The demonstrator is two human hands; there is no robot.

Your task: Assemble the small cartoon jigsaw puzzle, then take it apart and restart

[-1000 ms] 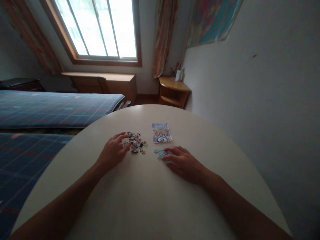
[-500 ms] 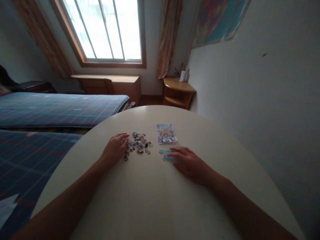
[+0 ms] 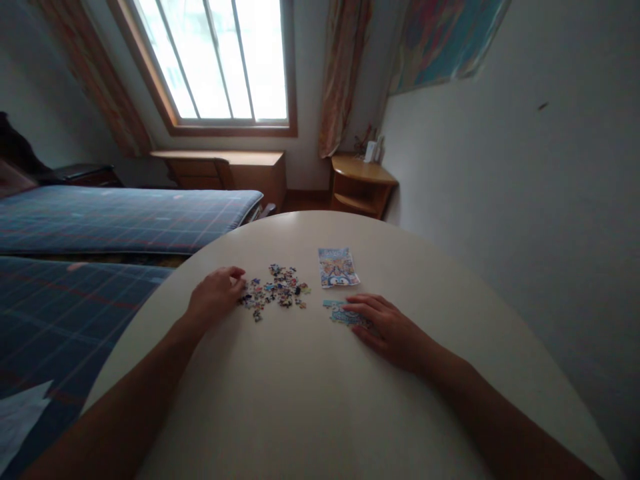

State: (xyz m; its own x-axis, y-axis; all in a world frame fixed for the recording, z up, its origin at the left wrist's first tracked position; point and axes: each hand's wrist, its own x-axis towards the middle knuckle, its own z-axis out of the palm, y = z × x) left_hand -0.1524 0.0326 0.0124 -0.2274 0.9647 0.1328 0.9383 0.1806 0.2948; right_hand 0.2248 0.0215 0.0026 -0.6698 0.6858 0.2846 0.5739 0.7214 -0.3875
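A loose heap of small jigsaw pieces lies on the pale round table. At the heap's left edge rests my left hand, its fingers loosely bent with a gap between thumb and forefinger; I see no piece held in it. My right hand lies open, its fingers spread over a joined light-blue section of the puzzle, covering its right part. Just beyond that section is a printed picture sheet with a blue-and-white cartoon figure, lying flat.
Left of the table are beds with blue plaid covers, with white paper on the nearer one. A desk stands under the window, and a wooden corner shelf stands beyond the table. A white wall rises on the right.
My left hand has drawn back to the left, uncovering pieces at the heap's left edge. My right hand stays on the joined section. The whole view has shifted slightly.
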